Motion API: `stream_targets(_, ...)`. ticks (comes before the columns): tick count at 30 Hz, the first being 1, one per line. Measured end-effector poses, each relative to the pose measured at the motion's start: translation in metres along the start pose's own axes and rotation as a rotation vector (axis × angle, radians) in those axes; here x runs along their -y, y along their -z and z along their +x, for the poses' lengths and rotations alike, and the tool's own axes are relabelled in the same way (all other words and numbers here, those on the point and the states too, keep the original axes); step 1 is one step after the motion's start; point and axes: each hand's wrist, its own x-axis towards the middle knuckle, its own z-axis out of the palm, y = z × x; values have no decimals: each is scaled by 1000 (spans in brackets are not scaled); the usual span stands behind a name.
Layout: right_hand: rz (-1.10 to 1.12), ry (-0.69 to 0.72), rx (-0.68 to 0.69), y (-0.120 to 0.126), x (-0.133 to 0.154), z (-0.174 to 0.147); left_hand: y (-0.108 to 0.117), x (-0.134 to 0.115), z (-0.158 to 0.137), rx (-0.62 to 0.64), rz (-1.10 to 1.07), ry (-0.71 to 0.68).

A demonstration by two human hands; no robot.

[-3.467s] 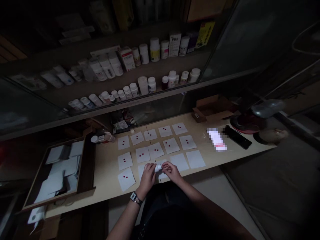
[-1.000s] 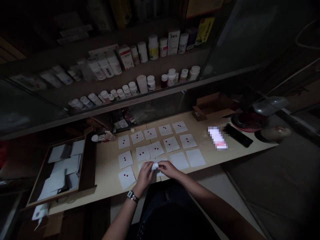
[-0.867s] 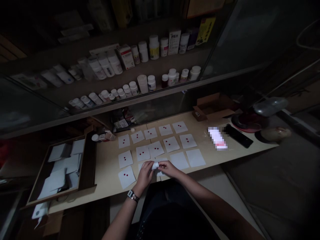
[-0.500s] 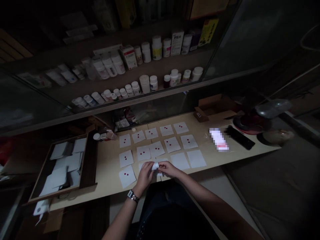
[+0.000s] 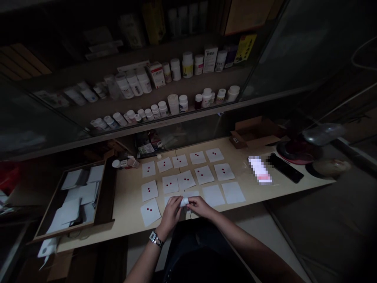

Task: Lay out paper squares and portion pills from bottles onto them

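A small white bottle (image 5: 184,202) lies tilted between my hands over the front edge of the table. My left hand (image 5: 172,210) is wrapped round it from the left. At its right end, the fingers of my right hand (image 5: 198,206) are pinched together; whatever they hold is too small to make out. Under and behind the hands lie white paper squares, partly covered. Farther back and to the left, rows of paper squares (image 5: 204,179) each carry small red pills (image 5: 198,175), mostly two. To the right, two paper squares (image 5: 234,192) have no pills on them.
At the left, an open drawer (image 5: 113,196) holds stacks of white paper. A lit phone (image 5: 259,169), a black phone (image 5: 287,168) and an open cardboard box (image 5: 250,143) are on the right. A small white cap (image 5: 159,156) lies behind the papers. Shelves above hold several bottles (image 5: 183,103).
The view has tilted up slightly, so the shelves and table sit lower in the picture. Both hands stay together at the white bottle, with little visible movement.
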Motion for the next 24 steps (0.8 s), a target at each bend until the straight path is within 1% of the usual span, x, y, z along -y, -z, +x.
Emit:
stream_targets(4, 180, -86, 46, 3, 6, -3, -4, 1, -1, -33, -52, 37)
stream_targets(7, 263, -128, 60, 6, 13, -7, -8, 4, -3, -69, -112, 73)
stream_targets(9, 282, -141, 50, 8, 16, -10, -11, 5, -4, -88, -165, 105)
stream_targets(14, 311, -145, -31, 9, 14, -14, -21, 5, -8, -124, -322, 219)
stream_targets(17, 341, -149, -31, 11, 15, -14, -24, 2, -9, -119, -380, 279)
stream_targets(20, 362, -165, -12, 13, 20, -13, -25, 0, -10, -113, -409, 304)
stream_targets(24, 355, -184, -16, 13, 24, -12, -25, 3, -12, -116, -404, 296)
